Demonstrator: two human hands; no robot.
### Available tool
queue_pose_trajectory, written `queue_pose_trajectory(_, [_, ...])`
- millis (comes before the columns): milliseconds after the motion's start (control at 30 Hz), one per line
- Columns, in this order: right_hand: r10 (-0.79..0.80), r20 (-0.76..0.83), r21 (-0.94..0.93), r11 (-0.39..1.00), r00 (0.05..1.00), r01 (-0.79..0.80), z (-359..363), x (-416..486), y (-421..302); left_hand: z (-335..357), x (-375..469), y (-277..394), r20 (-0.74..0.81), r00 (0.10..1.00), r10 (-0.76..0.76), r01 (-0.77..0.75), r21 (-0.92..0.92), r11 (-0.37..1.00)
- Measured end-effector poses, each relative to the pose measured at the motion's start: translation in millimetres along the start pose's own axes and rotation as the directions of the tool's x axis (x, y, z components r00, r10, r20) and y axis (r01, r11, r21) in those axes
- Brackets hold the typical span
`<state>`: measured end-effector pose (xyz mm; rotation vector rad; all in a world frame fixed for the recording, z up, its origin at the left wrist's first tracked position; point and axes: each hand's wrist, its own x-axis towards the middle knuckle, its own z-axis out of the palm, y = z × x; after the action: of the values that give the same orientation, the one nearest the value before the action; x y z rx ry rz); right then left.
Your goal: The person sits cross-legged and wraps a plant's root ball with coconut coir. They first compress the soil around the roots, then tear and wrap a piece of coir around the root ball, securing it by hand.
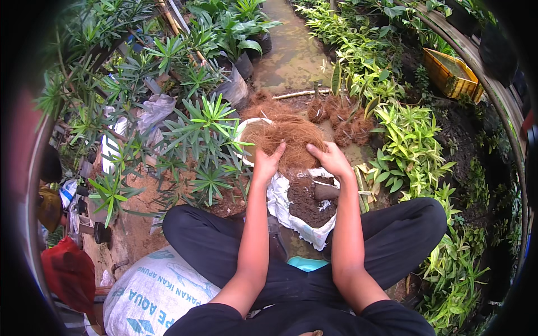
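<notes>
Between my two hands is a loose, spread mat of brown coconut fibre (294, 140). My left hand (269, 161) grips its left side, thumb on top. At the right side my right hand (330, 157) pinches it the same way; the fingers of both hands are mostly hidden under the strands. Behind the fibre, to the left, stands a white round tub (241, 157), partly covered by it. Below my hands an open white sack (279, 197) holds dark soil (304, 206), with a brown scoop-like object (325, 192) lying on the soil.
Several fibre-wrapped root balls (342, 119) with plants sit beyond my right hand. More loose fibre (267, 105) lies behind the tub. Leafy plants (210, 122) crowd in from the left, others (403, 143) from the right. A full printed sack (155, 290) rests by my left knee.
</notes>
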<state>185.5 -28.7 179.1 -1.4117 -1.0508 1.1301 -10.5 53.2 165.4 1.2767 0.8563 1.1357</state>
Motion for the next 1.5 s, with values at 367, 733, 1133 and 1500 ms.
queue_pose_trajectory(367, [-0.147, -0.178, 0.046, 0.986, 0.973, 0.158, -13, 3, 1, -10, 3, 3, 0.036, 0.998, -0.048, 0.044, 0.102, 0.994])
queue_pose_trajectory(733, [-0.181, -0.224, 0.079, 0.976, 0.958, 0.203, 27, 8, 1, 2, -4, 8, 0.304, 0.947, -0.102, 0.093, 0.045, 0.995])
queue_pose_trajectory(1133, [-0.249, -0.415, 0.004, 0.961, 0.875, 0.275, 18, 10, -4, 3, -5, 8, 0.231, 0.968, -0.097, 0.106, -0.029, 0.994])
queue_pose_trajectory(1500, [-0.169, -0.159, 0.303, 0.929, 0.973, 0.211, 21, 7, 4, 24, -13, 20, 0.018, 0.998, -0.056, 0.059, -0.155, 0.986])
